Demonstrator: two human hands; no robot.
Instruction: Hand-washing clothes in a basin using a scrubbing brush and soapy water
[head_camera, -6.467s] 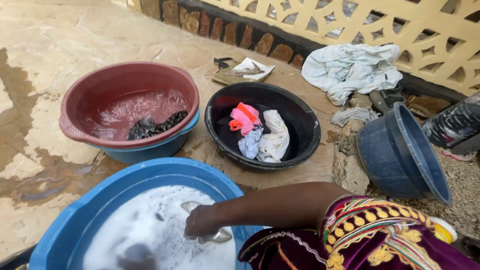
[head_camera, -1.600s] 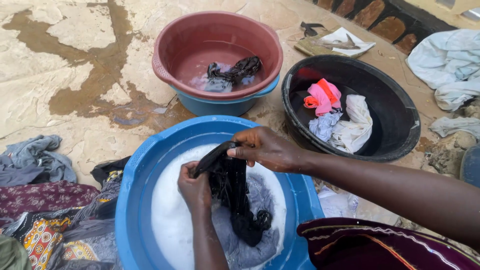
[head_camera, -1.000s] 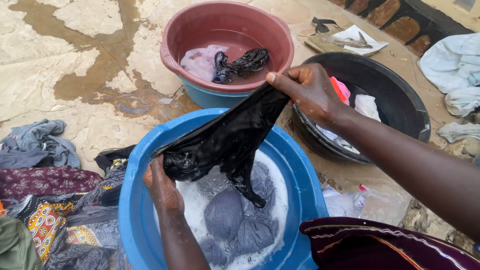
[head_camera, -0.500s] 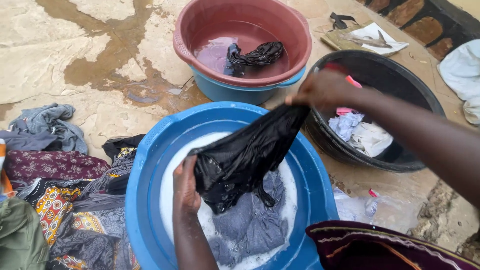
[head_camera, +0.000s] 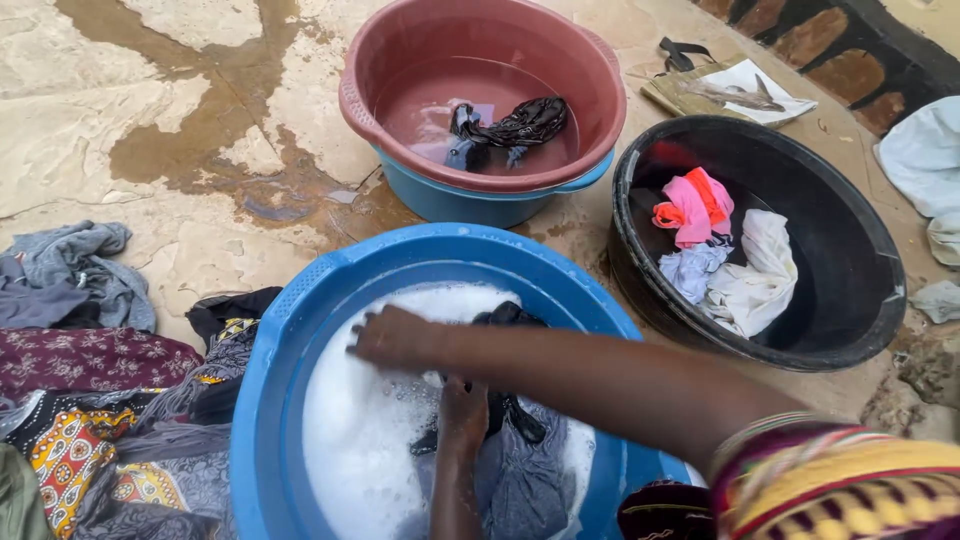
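Now the black garment (head_camera: 510, 400) is down in the suds of the near blue basin (head_camera: 290, 330), no longer stretched up toward the black basin (head_camera: 850, 240) on the right; the right hand (head_camera: 395, 338) lies flat and open on the foam; the left hand (head_camera: 463, 410) grips the garment.

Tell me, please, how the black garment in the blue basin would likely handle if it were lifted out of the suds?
The black garment lies crumpled in foamy water in the blue basin, so it would probably hang limp and feel heavy for its size. Under the left hand and right hand, the soap likely makes it slippery.
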